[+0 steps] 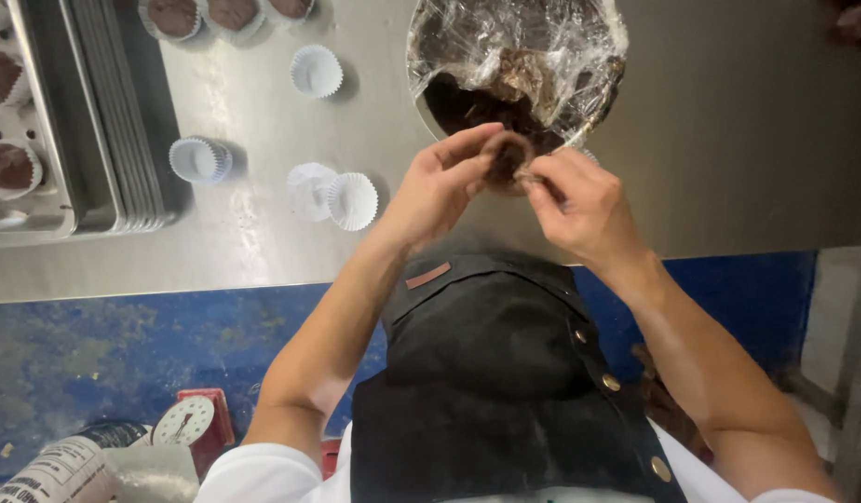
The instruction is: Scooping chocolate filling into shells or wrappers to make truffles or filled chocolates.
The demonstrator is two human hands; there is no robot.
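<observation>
1. A small round lump of brown chocolate dough (pixel 505 158) is pinched between the fingertips of both hands, just above the near edge of the steel table.
2. The left hand (pixel 437 186) is closed on the lump from 9 o'clock, with thumb and forefinger curled around its rim.
3. The right hand (pixel 579 203) is closed on the lump from 4 o'clock, its fingertips (pixel 533 179) pressed against the lower side.
4. At 12 o'clock of the lump, touching or just behind it, a round metal bowl covered in crumpled clear plastic film (pixel 514 56) is seen, with dark brown dough inside.
5. At 9 o'clock of the left hand, four empty white pleated paper cups (pixel 353 200) are spread on the brushed steel table (pixel 728 140), well apart from the lump.
6. At 10 o'clock, filled paper cups (pixel 174 17) and a stack of grey metal baking trays (pixel 104 140) are found.
7. Below the hands, a black apron (pixel 491 373) is worn, and a blue floor (pixel 95 354) is seen beneath the table edge.
</observation>
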